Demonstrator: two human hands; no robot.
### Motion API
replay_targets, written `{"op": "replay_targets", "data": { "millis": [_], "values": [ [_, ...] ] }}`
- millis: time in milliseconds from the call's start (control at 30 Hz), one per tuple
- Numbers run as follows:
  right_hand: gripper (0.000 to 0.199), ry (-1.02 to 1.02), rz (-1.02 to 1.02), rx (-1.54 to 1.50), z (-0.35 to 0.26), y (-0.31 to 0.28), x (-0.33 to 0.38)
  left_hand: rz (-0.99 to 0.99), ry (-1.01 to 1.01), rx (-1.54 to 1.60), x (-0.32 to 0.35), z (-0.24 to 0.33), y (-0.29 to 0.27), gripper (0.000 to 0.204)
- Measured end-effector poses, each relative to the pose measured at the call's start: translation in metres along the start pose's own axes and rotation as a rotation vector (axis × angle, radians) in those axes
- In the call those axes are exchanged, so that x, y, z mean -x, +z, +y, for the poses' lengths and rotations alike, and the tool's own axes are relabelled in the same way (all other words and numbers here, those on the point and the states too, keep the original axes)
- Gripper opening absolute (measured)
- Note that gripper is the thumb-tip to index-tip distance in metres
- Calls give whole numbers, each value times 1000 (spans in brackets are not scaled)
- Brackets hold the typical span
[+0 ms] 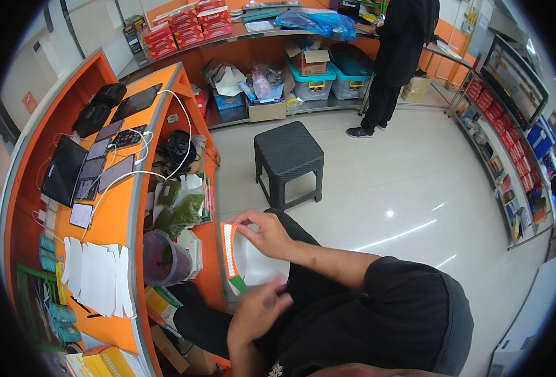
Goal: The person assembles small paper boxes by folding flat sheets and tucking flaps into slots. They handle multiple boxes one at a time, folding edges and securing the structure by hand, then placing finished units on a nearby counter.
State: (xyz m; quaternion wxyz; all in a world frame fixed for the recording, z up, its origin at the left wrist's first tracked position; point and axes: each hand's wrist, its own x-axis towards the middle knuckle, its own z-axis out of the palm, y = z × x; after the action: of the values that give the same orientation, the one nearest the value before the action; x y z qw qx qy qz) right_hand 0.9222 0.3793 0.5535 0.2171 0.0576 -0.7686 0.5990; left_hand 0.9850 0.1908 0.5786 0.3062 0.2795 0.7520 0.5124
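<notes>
A curled piece of white card (253, 262) with an orange edge strip, a white scalloped line and a green end is held over my lap. My right hand (266, 234) pinches its upper edge, with the thumb and fingers closed on it. My left hand (258, 312) is beside the card's lower end, partly blurred, with thumb and fingers apart. Whether its fingertips touch the card I cannot tell. On the orange counter to my left lies a stack of white card strips (99, 276).
The orange counter (141, 210) carries several phones, a tablet (136, 102), a laptop (64, 168) and white cables. A purplish bin (165, 259) stands by it. Ahead is a dark stool (288, 154). Another person (406, 50) stands at the back counter. Shelves (504, 169) line the right side.
</notes>
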Motion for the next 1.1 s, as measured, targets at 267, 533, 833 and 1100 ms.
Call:
{"op": "replay_targets", "data": {
  "millis": [267, 533, 833, 1100],
  "values": [
    [12, -44, -585, -13, 16, 8, 7, 334, 454, -305, -7, 25, -22, 40],
    [28, 236, -585, -419, 26, 14, 28, 857, 180, -64, -14, -47, -20, 20],
    [17, 82, -509, 13, -4, 16, 34, 990, 81, 464, -21, -72, -25, 18],
    [14, -149, -367, 118, 0, 23, 40, 944, 51, 518, -23, -79, -34, 13]
  ]
}}
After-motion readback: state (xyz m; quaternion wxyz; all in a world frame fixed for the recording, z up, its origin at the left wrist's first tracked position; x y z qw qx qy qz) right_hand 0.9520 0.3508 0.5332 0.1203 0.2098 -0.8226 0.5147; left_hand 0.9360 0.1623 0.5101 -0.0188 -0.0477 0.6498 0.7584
